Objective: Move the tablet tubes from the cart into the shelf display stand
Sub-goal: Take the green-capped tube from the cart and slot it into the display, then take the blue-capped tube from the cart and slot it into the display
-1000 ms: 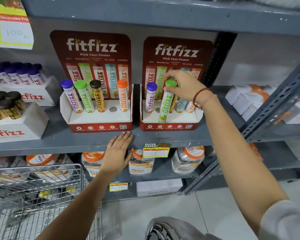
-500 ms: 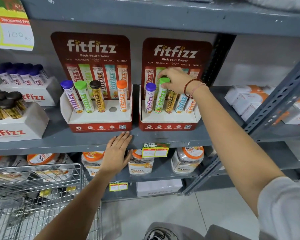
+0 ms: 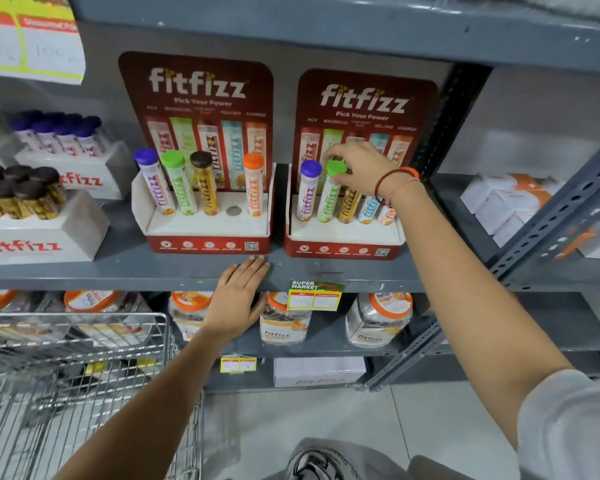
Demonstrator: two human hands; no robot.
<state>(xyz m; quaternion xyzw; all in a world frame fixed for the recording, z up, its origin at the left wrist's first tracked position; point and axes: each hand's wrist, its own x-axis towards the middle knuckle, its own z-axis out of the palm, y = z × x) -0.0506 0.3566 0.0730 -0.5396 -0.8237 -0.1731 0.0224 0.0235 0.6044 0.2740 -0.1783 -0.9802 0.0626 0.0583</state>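
Now | green-capped tube [image 3: 328, 195] upright, white-green | right hand [image 3: 361, 168] pinching its cap

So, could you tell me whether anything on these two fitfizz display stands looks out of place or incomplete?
One gap: the left display stand has an empty hole between its brown-capped tube and orange-capped tube. The right display stand looks full, with the right hand at its green-capped tube.

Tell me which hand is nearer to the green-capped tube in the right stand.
Right. The right hand grips the green-capped tube at its cap; the left hand rests flat on the shelf edge, below and left.
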